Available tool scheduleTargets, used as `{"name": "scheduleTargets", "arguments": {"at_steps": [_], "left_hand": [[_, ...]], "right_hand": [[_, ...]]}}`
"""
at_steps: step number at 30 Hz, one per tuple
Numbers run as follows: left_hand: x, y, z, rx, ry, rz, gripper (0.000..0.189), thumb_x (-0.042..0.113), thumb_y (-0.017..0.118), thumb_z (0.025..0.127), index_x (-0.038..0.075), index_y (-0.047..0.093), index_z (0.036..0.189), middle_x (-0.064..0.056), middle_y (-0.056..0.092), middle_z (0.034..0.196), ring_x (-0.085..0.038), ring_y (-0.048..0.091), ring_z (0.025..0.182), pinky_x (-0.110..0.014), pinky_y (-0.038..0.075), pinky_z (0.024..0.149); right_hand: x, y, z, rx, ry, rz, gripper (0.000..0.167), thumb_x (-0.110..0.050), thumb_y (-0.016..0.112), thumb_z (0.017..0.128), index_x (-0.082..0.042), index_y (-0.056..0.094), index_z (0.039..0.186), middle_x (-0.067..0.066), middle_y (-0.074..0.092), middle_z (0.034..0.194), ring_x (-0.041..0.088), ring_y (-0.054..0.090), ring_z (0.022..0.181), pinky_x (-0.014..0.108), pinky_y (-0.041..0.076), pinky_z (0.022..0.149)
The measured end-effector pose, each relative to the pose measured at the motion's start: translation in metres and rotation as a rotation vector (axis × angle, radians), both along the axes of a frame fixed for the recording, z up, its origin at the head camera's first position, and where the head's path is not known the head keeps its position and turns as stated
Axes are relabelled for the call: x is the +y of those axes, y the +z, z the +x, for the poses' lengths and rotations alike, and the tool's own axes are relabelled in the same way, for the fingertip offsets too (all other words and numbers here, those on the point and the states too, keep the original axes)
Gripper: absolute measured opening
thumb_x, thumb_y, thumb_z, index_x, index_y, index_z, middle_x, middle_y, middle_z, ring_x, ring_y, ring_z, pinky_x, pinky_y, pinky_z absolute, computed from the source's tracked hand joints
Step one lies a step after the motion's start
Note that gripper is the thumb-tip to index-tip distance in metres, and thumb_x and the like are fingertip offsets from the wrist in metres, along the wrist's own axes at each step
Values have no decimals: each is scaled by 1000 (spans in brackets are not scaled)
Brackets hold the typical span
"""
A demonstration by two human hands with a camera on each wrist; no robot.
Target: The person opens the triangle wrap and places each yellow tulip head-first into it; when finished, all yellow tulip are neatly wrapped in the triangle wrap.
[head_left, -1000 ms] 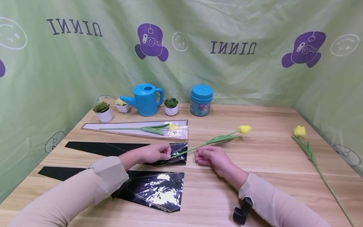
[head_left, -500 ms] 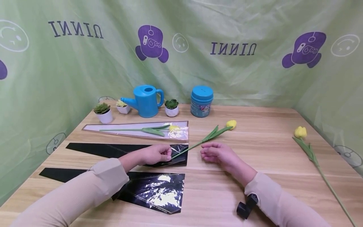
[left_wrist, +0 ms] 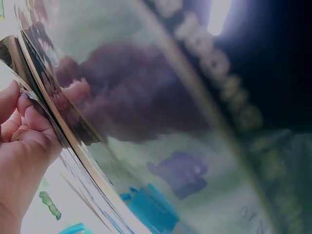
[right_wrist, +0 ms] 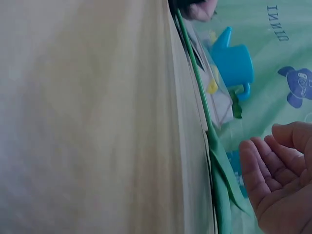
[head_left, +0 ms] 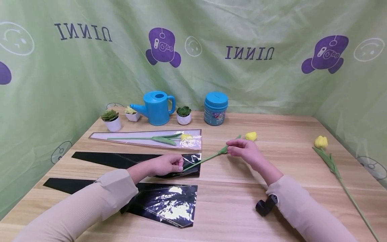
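My left hand [head_left: 164, 164] pinches the edge of the middle black sleeve [head_left: 105, 158]; the left wrist view shows thumb and fingers on its glossy film [left_wrist: 131, 102]. A yellow tulip [head_left: 250, 136] lies slanting, its green stem [head_left: 208, 158] running down into this sleeve's wide end by my left hand. The stem's lower end is hidden. My right hand [head_left: 246, 153] is over the tulip's leaves, fingers loosely bent. In the right wrist view, that hand [right_wrist: 282, 180] appears beside the leaves [right_wrist: 222, 180] and apart from them, gripping nothing.
A second black sleeve [head_left: 169, 205] lies nearer the front. Behind, a clear-fronted sleeve [head_left: 99, 136] contains another yellow tulip [head_left: 185, 137]. A loose tulip [head_left: 321, 142] lies at far right. A blue watering can [head_left: 158, 109], small potted plants [head_left: 113, 124] and a blue-lidded jar [head_left: 215, 111] stand behind.
My right hand has moved right and away from me along the stem to the leaves. The tulip's head has shifted left overall, and its leaves have turned. My left hand keeps its place.
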State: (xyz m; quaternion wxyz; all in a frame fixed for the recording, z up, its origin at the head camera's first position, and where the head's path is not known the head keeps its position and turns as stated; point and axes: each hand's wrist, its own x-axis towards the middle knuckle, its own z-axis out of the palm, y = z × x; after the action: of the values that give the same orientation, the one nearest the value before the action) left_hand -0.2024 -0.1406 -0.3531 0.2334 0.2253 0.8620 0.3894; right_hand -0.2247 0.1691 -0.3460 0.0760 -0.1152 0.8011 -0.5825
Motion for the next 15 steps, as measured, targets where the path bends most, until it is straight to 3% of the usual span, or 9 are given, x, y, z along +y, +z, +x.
{"name": "scheduleTargets", "arguments": {"at_steps": [5,9,15], "left_hand": [[-1,-2,-2,-1,5,-5,9,6,54,91,6,49,84,-1,45,73,-16,43,67,-28,35,63],[0,-2,-2,0,9,-7,9,7,54,92,6,49,84,-1,45,73,-16,43,67,-28,35,63],[-1,-3,-2,-2,16,-9,9,7,54,91,6,49,84,-1,45,73,-16,43,68,-28,35,63]], "right_hand": [[7,-2,-12,131,-24,203,33,-12,60,90,5,58,118,20,61,115,11,56,95,18,46,78],[11,-3,-20,189,-22,264,32,-10,60,89,3,59,118,20,61,115,21,56,99,19,46,76],[16,-7,-30,246,19,334,32,-5,61,86,1,60,117,20,58,120,32,53,113,42,43,94]]}}
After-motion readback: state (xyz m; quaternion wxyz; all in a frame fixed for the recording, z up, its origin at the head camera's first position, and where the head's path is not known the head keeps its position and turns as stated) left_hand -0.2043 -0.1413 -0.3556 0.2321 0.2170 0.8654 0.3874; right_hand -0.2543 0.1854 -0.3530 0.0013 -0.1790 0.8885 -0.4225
